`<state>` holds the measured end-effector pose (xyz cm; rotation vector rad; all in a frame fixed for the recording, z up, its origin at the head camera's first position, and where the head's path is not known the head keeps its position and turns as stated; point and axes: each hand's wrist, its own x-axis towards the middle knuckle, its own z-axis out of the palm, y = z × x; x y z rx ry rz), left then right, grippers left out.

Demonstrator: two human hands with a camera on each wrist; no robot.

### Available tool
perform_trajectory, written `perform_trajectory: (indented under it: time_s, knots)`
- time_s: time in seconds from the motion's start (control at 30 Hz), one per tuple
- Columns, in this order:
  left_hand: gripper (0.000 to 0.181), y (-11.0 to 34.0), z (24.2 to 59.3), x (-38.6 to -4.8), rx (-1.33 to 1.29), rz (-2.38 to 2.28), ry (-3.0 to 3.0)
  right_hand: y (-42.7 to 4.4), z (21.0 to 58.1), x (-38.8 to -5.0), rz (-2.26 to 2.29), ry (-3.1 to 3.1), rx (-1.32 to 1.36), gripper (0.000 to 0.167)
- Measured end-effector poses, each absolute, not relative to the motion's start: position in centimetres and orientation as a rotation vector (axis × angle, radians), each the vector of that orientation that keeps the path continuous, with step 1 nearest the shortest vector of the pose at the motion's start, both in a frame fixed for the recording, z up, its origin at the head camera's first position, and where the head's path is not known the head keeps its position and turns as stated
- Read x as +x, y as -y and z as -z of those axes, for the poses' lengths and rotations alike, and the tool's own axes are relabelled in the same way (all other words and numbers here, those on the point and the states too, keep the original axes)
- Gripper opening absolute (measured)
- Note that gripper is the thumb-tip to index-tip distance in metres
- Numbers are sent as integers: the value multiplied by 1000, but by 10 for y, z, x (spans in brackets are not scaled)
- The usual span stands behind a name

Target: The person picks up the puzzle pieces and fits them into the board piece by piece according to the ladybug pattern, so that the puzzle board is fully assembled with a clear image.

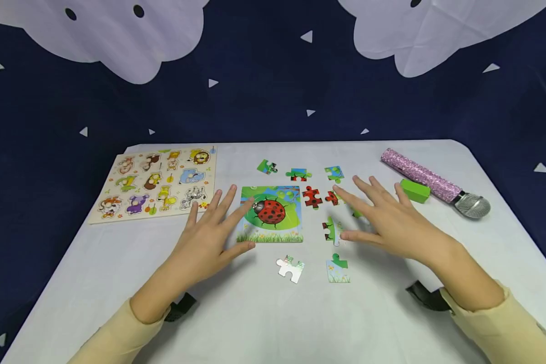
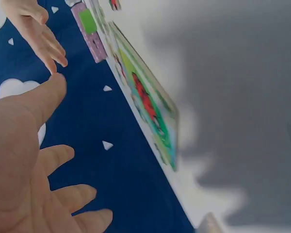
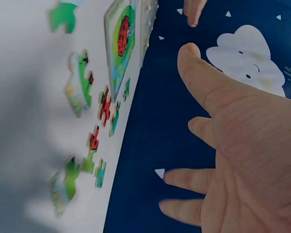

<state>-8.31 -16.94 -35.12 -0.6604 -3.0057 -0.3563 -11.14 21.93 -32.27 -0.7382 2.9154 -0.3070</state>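
"Both grips?"
"Left grip [image 1: 205,242]: released, fingers spread, raised at the left side of the ladybird picture [image 1: 271,212]. Right grip [image 1: 396,222]: likewise bare, fingers fanned beside the loose pieces [image 1: 312,197]. Held high, I judge, to leave everything undisturbed."

"Picture?"
"One, flat on the desk [image 1: 300,323], between my grips, nearer the left. Central, probably, for easy viewing."

"Pieces?"
"Several: some between my grips, some beyond, a few by my right fingertips. One pale piece [image 1: 291,268], nearer me than the picture; glare or reverse side, I cannot tell. Spaced, likely, so each outline reads."

"Remainder?"
"Animal board [image 1: 177,187]: beyond my left grip, leftward. Mic [image 1: 423,175]: beyond my right grip, rightward. Green block [image 1: 415,191]: just beside the mic. Put aside, presumably, for elbow room."
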Motion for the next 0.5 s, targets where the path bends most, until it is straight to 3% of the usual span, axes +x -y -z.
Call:
perform_trajectory:
  time_s: [0.23,0.5]
  knots:
    - [92,187,363,-91,-587,614,3101,-187,320,-163,290,-2888,-912,80]
    - [87,198,378,-100,-561,842,3171,-139,330,-224,339,-2870,-914,67]
